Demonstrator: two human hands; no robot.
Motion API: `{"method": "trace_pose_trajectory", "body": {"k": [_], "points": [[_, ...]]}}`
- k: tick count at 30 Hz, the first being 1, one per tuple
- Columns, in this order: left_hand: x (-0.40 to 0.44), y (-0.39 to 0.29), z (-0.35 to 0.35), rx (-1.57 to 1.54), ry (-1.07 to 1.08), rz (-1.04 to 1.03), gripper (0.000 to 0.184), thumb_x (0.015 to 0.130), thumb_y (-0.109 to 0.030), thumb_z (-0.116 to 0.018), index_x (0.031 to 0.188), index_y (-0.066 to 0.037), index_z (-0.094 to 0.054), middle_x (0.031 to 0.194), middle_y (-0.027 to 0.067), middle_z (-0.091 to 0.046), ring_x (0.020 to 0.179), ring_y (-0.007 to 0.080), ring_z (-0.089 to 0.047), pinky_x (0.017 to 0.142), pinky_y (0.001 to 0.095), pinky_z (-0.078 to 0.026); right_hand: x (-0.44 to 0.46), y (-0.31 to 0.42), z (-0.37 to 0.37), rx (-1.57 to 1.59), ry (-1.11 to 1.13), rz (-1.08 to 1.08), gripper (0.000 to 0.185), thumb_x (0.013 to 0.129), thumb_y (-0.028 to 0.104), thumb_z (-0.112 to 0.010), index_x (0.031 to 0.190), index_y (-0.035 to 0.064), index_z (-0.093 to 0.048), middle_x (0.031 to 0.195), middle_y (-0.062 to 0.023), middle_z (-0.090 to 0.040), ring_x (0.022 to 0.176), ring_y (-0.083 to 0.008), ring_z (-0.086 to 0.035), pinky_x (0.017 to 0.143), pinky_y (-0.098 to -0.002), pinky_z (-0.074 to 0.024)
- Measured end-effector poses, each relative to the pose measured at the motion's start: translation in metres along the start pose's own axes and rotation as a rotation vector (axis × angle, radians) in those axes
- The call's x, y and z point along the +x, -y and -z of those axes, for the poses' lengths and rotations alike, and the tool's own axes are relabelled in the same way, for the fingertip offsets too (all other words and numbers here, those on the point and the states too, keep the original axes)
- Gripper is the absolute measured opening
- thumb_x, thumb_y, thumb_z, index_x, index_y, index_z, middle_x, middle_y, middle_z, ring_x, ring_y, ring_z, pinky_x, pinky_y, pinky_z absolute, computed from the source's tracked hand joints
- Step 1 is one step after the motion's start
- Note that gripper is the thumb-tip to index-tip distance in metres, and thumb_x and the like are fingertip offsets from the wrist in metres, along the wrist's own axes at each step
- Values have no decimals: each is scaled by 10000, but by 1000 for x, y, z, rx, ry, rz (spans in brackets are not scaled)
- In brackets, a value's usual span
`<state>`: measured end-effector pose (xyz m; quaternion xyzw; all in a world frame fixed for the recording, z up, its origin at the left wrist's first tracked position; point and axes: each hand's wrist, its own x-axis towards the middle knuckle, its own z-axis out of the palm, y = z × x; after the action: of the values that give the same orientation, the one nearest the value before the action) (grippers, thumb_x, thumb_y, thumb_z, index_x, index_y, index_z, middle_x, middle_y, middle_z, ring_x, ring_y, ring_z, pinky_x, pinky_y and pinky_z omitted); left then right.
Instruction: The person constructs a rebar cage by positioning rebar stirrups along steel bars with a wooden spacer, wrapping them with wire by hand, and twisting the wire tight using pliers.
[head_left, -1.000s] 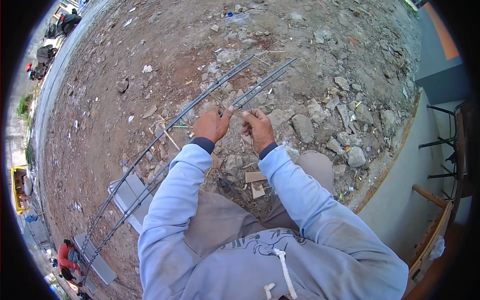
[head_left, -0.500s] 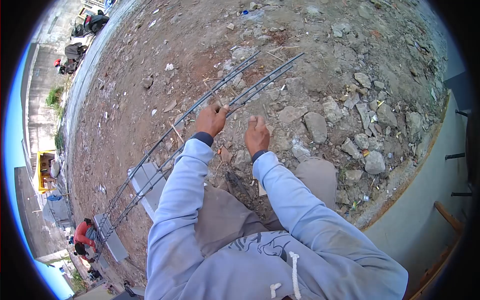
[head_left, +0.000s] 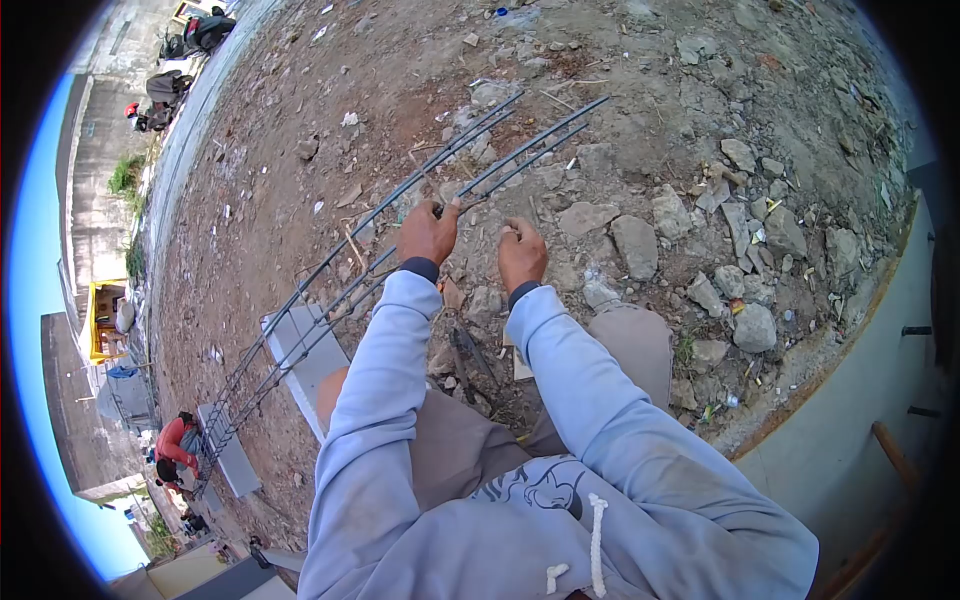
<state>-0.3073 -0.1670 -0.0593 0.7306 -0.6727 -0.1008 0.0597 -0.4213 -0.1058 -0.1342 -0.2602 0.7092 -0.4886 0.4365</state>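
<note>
The long steel-bar frame (head_left: 376, 219), lying across grey slabs (head_left: 306, 365) on the dirt (head_left: 230, 270), should handle stiff and heavy, best held by its bars (head_left: 560, 129) near their ends, where the left hand (head_left: 427, 236) pinches one (whether the right hand (head_left: 522, 258), curled nearby, holds anything, I cannot tell).

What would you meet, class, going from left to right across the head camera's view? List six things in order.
Yellow-framed structure → person in red → pale grey board → left hand → right hand → rounded grey stone
</note>
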Motion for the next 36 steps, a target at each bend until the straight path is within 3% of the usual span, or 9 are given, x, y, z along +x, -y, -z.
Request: {"method": "trace_pose_trajectory", "body": {"k": [8, 11, 17, 18, 21, 22, 28, 32, 36], "points": [[7, 19, 8, -140, 73, -35, 499, 803, -541, -592, 839, -59, -719, 730, 172, -662, 694, 313, -643, 645, 399, -478, -2, 14, -11, 347, 89, -299, 262, 795, 142, -604, 1011, 14, -677, 892, -183, -681, 849, -300, -649, 774, -362, -491], [6, 19, 6, -187, 65, -10, 505, 783, -556, -610, 840, -67, -721, 722, 165, -662, 684, 297, -645, 638, 400, -478, -4, 6, -22, 67, -4, -140, 252, 788, 137, -598, 989, 8, -677, 856, -174, -676, 809, -293, -643, 753, -359, -488], [15, 27, 5, -198, 106, -99, 483, 760, -577, -607, 836, -119, -740, 731, 156, -670, 720, 329, -649, 655, 430, -489, -22, 33, -4, 57, -136, -145, 183, 775, 129, -594, 879, -5, -663, 820, -163, -667, 803, -298, -631, 762, -361, -482], [16, 30, 3, -207, 101, -114, 483, 760, -578, -607, 830, -119, -740, 724, 155, -668, 715, 329, -648, 649, 430, -488, -21, 35, 1, 39, -156, -96, 150, 791, 115, -580, 859, -6, -637, 774, -137, -649, 689, -253, -623, 653, -349, -491], [18, 34, -3, -256, 68, -172, 492, 764, -564, -628, 751, -81, -724, 655, 144, -644, 638, 291, -630, 594, 408, -463, -24, 55, 20, 201, -132, -163, 121, 844, 90, -528, 924, 18, -583, 672, -32, -552, 492, -104, -493, 424, -258, -396], [19, 34, -4, -282, 78, -173, 487, 762, -560, -632, 743, -82, -723, 646, 140, -641, 630, 288, -627, 592, 408, -461, -19, 49, 21, 231, -141, -227, 110, 857, 93, -522, 943, 33, -556, 672, -29, -544, 486, -103, -483, 413, -250, -382], [18, 35, -6, -362, 13, -178, 461, 754, -536, -648, 713, -81, -709, 587, 124, -611, 569, 274, -599, 554, 408, -442, 13, 38, -3, 452, -13, -267, 126, 871, 76, -540, 992, 43, -544, 701, -28, -569, 529, -101, -506, 438, -232, -384], [16, 33, -3, -331, 111, -127, 459, 757, -559, -624, 812, -117, -734, 694, 149, -662, 688, 316, -643, 624, 418, -486, 8, 35, -40, 519, 145, -227, 192, 862, 65, -550, 1044, 13, -581, 776, -38, -611, 581, -104, -548, 478, -228, -407], [18, 39, -5, -367, 71, -156, 465, 773, -511, -653, 703, -53, -686, 594, 98, -623, 548, 206, -582, 535, 356, -438, 10, 33, -48, 567, 226, -170, 289, 807, 9, -551, 1085, -18, -622, 792, -60, -637, 579, -109, -564, 474, -231, -419]]}}
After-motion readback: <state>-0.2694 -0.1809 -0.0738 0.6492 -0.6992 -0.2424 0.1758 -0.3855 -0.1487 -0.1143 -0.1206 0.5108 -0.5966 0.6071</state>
